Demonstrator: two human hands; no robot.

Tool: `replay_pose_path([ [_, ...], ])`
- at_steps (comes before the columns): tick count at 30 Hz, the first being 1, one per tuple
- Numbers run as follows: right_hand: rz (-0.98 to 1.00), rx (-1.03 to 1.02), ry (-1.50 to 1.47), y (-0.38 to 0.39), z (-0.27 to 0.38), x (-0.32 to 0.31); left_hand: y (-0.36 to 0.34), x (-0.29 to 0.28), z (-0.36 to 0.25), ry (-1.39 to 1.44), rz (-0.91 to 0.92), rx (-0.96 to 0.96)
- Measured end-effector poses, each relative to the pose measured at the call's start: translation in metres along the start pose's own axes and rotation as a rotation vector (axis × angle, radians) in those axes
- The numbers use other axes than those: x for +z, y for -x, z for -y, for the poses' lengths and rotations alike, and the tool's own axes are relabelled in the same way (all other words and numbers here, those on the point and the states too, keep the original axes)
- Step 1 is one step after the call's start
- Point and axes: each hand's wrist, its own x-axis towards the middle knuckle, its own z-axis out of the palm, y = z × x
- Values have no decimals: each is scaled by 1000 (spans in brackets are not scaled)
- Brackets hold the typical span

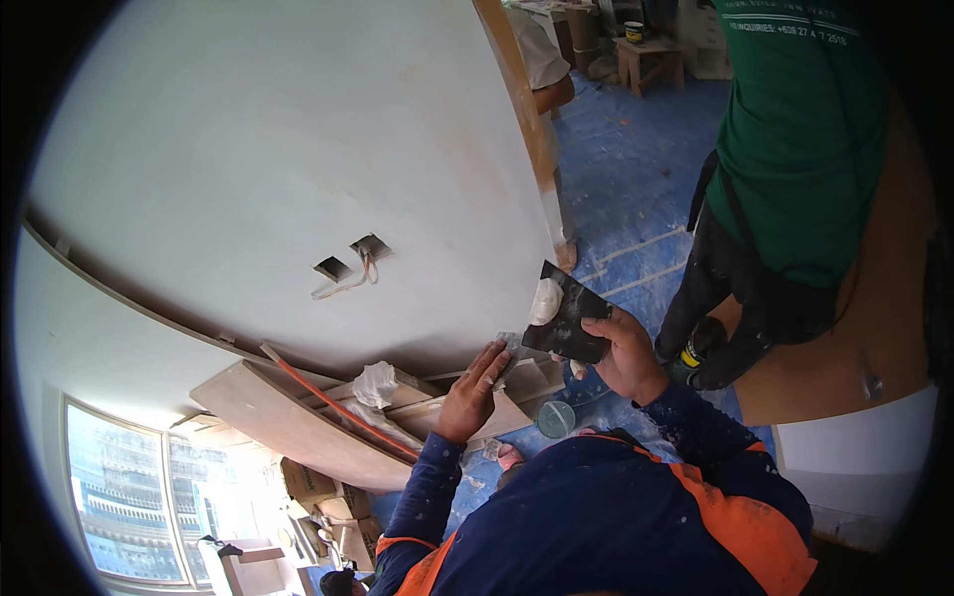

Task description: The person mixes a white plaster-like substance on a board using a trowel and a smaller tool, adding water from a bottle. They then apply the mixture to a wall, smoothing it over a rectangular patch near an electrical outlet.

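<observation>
My right hand (pixel 633 360) grips a dark, flat square plate (pixel 574 323) by its near corner, with the thumb on top. A lump of white putty (pixel 546 301) sits on the plate's left part. Just left of it, the closed fingers of my left hand (pixel 470 395) are pressed on a small greyish scraper (pixel 510 345), whose shape is partly hidden. The scraper is close to the plate's lower left edge. Ahead stands a whitish wall (pixel 328 149) with two square cut-outs (pixel 370 247) and loose wires (pixel 365 270) coming out of one.
Below the wall lie wooden boards (pixel 298 422), an orange pipe (pixel 343 405) and crumpled white plastic (pixel 376 384). A round greenish container (pixel 555 419) stands near my body. A co-worker in a green shirt (pixel 803 149) is at right; another person (pixel 537 55) is behind the wall's edge. Blue sheeting (pixel 626 179) covers the floor.
</observation>
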Motion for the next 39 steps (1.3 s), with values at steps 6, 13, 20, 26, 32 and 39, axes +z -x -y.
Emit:
replay_pose_path([
  [6, 232, -631, 1249, -18, 4, -21, -10, 5, -21, 1603, -305, -709],
  [13, 275, -569, 1646, -15, -32, -42, -32, 20, -50, 1439, -474, -674],
  [20, -23, 101, 357, -5, -40, -69, -11, 8, -52, 739, -641, -260],
  [26, 23, 377, -244, 22, -39, -38, -5, 11, -68, 93, -278, 278],
  [32, 79, 265, -75, 21, -25, -5, 35, 2, -23, -21, -176, 120],
  [39, 143, -236, 1191, 3, -47, 34, 50, -4, 0, 1603, -587, -678],
])
